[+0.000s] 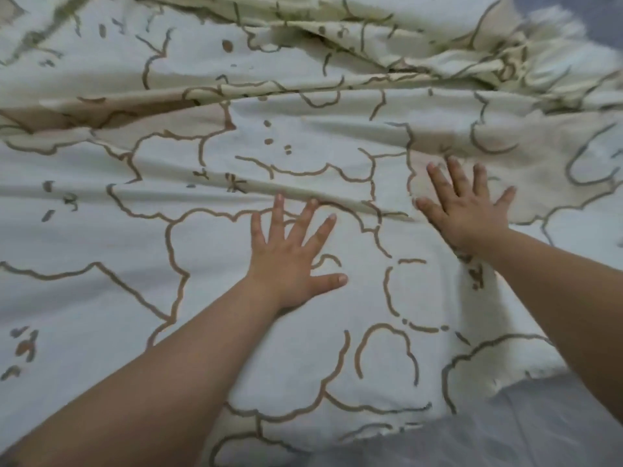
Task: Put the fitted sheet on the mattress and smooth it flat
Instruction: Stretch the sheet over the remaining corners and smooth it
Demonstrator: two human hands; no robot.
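I see both hands lying flat with the fingers spread, so neither grip has hold of anything; the left hand [290, 254] presses palm-down on the fitted sheet [135, 230] near the middle of the view, and the right hand [467, 205] presses beside it, a little farther from me and to the right. Just beyond the fingertips of both hands runs a long fold [303, 193], whose long axis goes from left to right across the view, so I judge the next stroke should push away from me, across this fold. The right hand is nearer to the bunched cloth [438, 48] at the far right, where the sheet is not yet flat. At the near right the sheet ends and a grey surface [505, 429], probably the mattress, shows uncovered. The corners of the sheet and its elastic edge I cannot make out, the far part is blurred, and the bed edges are cut off
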